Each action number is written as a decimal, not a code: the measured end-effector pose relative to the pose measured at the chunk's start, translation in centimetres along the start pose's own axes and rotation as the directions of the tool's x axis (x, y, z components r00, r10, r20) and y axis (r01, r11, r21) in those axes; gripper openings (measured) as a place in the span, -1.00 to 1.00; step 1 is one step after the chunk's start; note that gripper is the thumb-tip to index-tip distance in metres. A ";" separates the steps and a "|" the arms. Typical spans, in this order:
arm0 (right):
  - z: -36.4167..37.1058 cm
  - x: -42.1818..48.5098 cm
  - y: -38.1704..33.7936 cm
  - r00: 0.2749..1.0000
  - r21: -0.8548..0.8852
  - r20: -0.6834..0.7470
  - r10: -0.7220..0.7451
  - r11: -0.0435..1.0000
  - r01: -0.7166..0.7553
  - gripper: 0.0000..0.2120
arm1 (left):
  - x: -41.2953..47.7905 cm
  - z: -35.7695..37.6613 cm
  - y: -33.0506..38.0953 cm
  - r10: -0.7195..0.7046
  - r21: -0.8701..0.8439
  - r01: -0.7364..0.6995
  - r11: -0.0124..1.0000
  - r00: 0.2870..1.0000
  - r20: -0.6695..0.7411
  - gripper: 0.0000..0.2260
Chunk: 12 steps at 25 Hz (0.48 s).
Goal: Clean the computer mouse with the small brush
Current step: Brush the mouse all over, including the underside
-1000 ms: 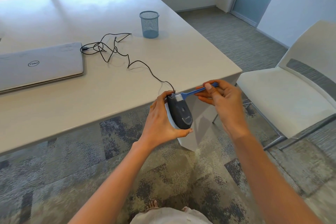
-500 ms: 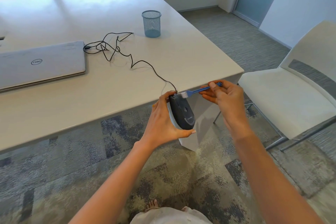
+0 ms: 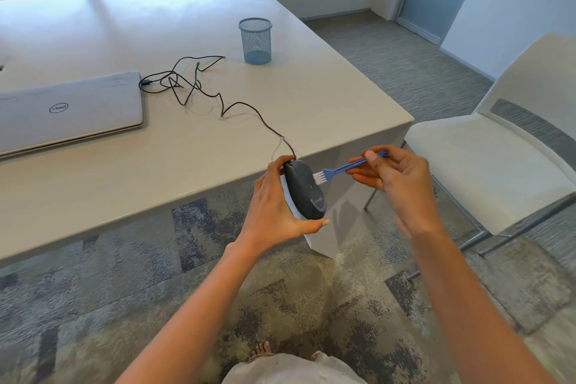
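Note:
My left hand point(image 3: 274, 206) grips a dark grey wired computer mouse point(image 3: 305, 190), holding it tilted on its side in the air just off the table's near corner. Its black cable point(image 3: 199, 90) trails back across the tabletop in loose loops. My right hand point(image 3: 396, 174) pinches the handle of a small blue brush point(image 3: 339, 169) between thumb and fingers. The brush's white bristles touch the mouse's upper right side.
A closed silver laptop point(image 3: 68, 112) lies at the table's left. A blue mesh pen cup point(image 3: 255, 40) stands further back on the pale table point(image 3: 156, 165). A white chair point(image 3: 486, 162) stands to the right, over patterned carpet.
The brush bristles have moved from the mouse's front tip, near the cable, down along its right side. Both hands shifted slightly right and lower.

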State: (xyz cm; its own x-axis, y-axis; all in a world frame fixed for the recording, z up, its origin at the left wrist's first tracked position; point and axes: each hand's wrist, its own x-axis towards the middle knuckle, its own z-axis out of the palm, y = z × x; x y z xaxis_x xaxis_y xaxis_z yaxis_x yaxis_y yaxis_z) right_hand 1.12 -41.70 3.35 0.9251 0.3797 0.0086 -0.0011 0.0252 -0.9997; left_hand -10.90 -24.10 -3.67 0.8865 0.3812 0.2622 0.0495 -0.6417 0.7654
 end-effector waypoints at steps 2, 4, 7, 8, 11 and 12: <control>0.2 -0.5 0.5 0.997 0.025 0.045 0.055 0.998 -0.056 -0.89 | 0.1 0.1 0.1 0.003 -0.010 -0.003 1.000 1.000 0.005 0.02; 0.1 -0.6 1.1 0.998 -0.105 -0.045 0.032 0.994 -0.037 -0.88 | 0.1 0.2 0.1 0.004 -0.019 -0.004 1.000 1.000 0.005 0.02; -0.9 -0.3 1.0 0.994 0.039 -0.042 0.097 0.995 -0.095 -0.90 | 0.0 0.1 0.0 -0.004 -0.019 0.004 1.000 1.000 -0.002 0.02; -1.2 -0.4 1.1 0.990 0.109 0.017 0.142 0.984 -0.143 -0.91 | 0.1 0.1 0.0 -0.010 -0.018 0.010 1.000 1.000 -0.001 0.02; -1.4 -0.8 1.7 0.983 0.007 0.027 0.184 0.983 -0.184 -0.91 | 0.3 0.0 0.2 -0.011 -0.009 0.011 1.000 1.000 0.011 0.03; -1.5 -0.7 2.0 0.986 -0.044 -0.018 0.168 0.985 -0.169 -0.91 | 0.2 0.1 0.2 -0.014 -0.013 0.014 1.000 1.000 0.019 0.03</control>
State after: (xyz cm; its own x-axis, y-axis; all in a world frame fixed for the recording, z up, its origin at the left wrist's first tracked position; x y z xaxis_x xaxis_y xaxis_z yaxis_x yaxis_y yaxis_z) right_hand 1.01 -43.30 1.36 0.9186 0.3615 -0.1598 -0.1402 -0.0802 -0.9869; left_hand -10.65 -24.17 -3.49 0.8942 0.3776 0.2403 0.0563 -0.6275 0.7765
